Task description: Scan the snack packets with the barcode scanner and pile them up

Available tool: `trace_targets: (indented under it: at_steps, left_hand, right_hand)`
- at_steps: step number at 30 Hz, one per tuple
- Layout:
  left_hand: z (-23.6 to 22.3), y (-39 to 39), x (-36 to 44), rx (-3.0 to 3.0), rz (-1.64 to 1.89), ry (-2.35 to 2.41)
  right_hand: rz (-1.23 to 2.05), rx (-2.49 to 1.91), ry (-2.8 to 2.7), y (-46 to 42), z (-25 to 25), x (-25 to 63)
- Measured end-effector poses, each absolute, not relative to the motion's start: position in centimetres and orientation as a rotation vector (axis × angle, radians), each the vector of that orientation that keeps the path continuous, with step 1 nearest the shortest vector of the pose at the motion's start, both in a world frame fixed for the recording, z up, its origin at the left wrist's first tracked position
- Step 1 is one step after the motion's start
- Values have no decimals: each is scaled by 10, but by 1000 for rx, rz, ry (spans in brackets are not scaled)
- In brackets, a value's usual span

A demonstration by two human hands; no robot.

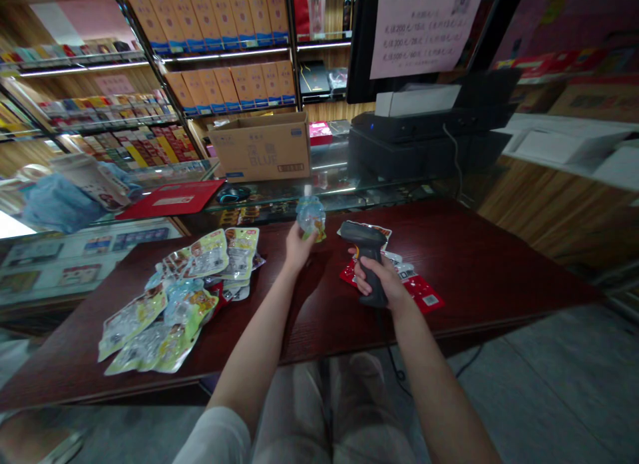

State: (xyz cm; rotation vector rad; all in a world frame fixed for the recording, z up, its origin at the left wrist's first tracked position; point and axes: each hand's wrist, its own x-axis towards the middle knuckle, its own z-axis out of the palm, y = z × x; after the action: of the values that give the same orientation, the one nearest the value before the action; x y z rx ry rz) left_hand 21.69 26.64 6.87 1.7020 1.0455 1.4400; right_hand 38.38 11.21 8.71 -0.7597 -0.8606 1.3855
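Note:
My left hand point(298, 249) is closed around the lower part of a spouted drink pouch point(310, 213), pale blue with a white cap pointing up. In my right hand point(382, 277) is a black barcode scanner point(368, 236), gripped by its handle with its head turned toward the pouch. Under and beside the scanner lie red and white snack packets point(424, 294), partly hidden by my hand. To the left, a heap of green and silver snack packets point(204, 254) is spread on the dark red table point(309, 324), with another blue spouted pouch point(184, 301) among them.
Behind the table stands a glass counter with a cardboard box point(264, 148), a red folder point(172, 199) and a computer mouse point(233, 194). A monitor point(362, 44) and a black printer-like machine point(424, 141) are at the back right. The scanner's cable point(397, 367) hangs off the table's front edge.

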Motion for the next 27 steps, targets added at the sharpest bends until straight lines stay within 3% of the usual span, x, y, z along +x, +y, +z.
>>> trace_targets:
  at_steps: [6, 15, 21, 27]
  left_hand:
    - [92, 254, 200, 1812, 1404, 1192]
    - [131, 220, 115, 1842, 1365, 1826]
    - [163, 215, 50, 1648, 1396, 2228]
    - [166, 239, -4, 1351, 1152, 2397]
  right_hand:
    - [1390, -762, -860, 108, 92, 385]
    - [1406, -781, -878, 107, 94, 383]
    - [1408, -811, -872, 109, 90, 383]
    - [1397, -809, -878, 110, 87, 384]
